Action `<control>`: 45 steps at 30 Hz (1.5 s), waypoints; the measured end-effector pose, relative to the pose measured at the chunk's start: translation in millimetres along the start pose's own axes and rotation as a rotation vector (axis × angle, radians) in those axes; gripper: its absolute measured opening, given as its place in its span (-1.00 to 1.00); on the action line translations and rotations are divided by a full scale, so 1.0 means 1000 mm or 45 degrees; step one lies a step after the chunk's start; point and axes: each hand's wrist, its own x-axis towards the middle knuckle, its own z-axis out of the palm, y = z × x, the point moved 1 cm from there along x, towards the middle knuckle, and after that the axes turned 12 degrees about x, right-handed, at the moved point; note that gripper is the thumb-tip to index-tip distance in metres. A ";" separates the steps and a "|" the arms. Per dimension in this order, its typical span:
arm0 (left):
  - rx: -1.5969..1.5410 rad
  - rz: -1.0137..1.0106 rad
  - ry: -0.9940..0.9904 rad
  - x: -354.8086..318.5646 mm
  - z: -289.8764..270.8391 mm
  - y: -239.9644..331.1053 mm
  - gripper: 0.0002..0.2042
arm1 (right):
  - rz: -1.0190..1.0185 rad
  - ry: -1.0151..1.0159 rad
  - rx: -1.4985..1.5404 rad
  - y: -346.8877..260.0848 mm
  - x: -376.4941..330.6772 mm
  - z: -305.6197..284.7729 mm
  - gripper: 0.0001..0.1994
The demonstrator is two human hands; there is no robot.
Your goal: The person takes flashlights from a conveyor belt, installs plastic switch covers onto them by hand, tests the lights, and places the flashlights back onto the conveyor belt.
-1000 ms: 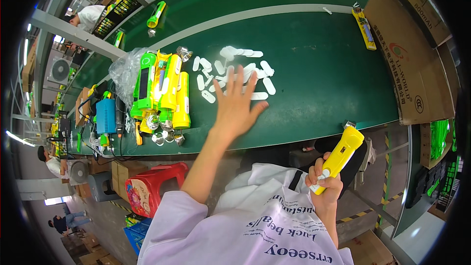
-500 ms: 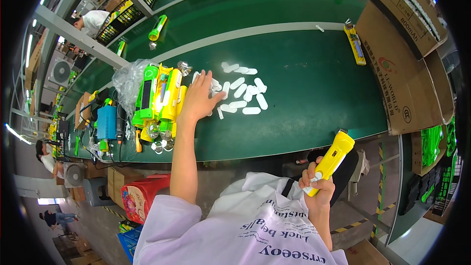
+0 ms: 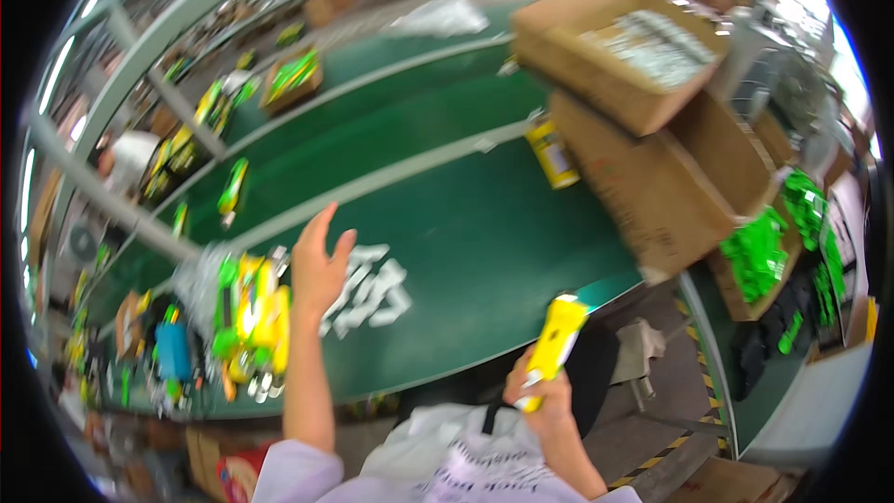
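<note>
Far left on the green bench top (image 3: 484,251): a heap of yellow and green torch bodies (image 3: 250,312), a blue part (image 3: 172,351) beside it, a crumpled clear bag behind. My left hand (image 3: 318,265) is up over the right edge of that heap, palm open, fingers spread and raised, gripping nothing. Just right of it, a loose scatter of small white pieces (image 3: 368,289) lies flat on the bench, some touching each other. The view is blurred, so I cannot tell their exact shape. To pick well here I judge it best to drop the fingertips onto one piece at the near edge of the scatter, pinch it singly, and avoid sweeping the others toward the heap. Further right, my right hand (image 3: 545,401) is closed round the lower end of a yellow torch (image 3: 554,345), held upright in front of my chest, below the bench edge. I should keep it steady, open end up. Far right: stacked cardboard cartons (image 3: 643,158), green parts beyond.
</note>
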 end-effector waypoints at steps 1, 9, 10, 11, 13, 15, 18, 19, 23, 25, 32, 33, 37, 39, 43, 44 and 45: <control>-0.082 0.133 0.056 0.024 -0.013 0.034 -0.61 | 0.010 -0.011 0.005 -0.003 0.003 -0.002 -0.46; -0.151 1.141 -0.420 0.265 0.015 0.328 -0.66 | -0.042 -0.063 0.192 -0.028 -0.005 -0.020 -0.45; 0.027 1.199 -0.575 0.291 0.039 0.350 -0.60 | -0.032 -0.057 0.213 -0.031 -0.007 -0.020 -0.46; 0.014 0.963 -0.781 0.305 0.060 0.368 -0.49 | -0.039 -0.035 0.208 -0.030 -0.007 -0.027 -0.45; 0.133 0.553 -1.029 0.315 0.104 0.396 -0.29 | -0.096 0.138 0.288 -0.040 -0.016 -0.003 -0.54; 0.275 0.587 -1.152 0.316 0.139 0.417 -0.11 | -0.116 0.149 0.330 -0.043 -0.009 -0.012 -0.47; 0.155 0.470 -1.161 0.299 0.157 0.438 -0.09 | -0.120 0.195 0.343 -0.050 -0.004 -0.025 -0.40; 0.269 0.560 -1.074 0.300 0.175 0.436 -0.10 | -0.128 0.219 0.311 -0.051 -0.002 -0.029 -0.40; 0.289 0.707 -0.853 0.299 0.194 0.438 -0.15 | -0.133 0.112 0.304 -0.059 0.001 -0.051 -0.44; 0.285 0.725 -0.664 0.306 0.204 0.433 -0.22 | -0.120 0.061 0.333 -0.059 0.006 -0.059 -0.45; 0.167 0.815 -0.648 0.316 0.221 0.441 -0.40 | -0.113 -0.014 0.419 -0.057 0.013 -0.056 -0.46; 0.130 0.890 -0.632 0.314 0.216 0.445 -0.46 | -0.122 -0.020 0.407 -0.057 0.011 -0.054 -0.46; 0.249 1.006 -0.448 0.328 0.215 0.416 -0.72 | -0.100 0.004 0.346 -0.053 0.009 -0.052 -0.45; 0.287 1.045 -0.437 0.334 0.206 0.420 -0.80 | -0.139 -0.001 0.385 -0.052 0.001 -0.049 -0.46; 0.272 1.113 -0.312 0.350 0.163 0.424 -0.64 | -0.167 -0.011 0.422 -0.050 -0.008 -0.050 -0.46; 0.401 1.222 -0.186 0.361 0.146 0.405 -0.63 | -0.126 -0.007 0.412 -0.049 -0.008 -0.048 -0.46; 0.130 0.897 -0.127 0.366 0.131 0.391 -0.64 | -0.131 -0.031 0.386 -0.050 -0.007 -0.045 -0.45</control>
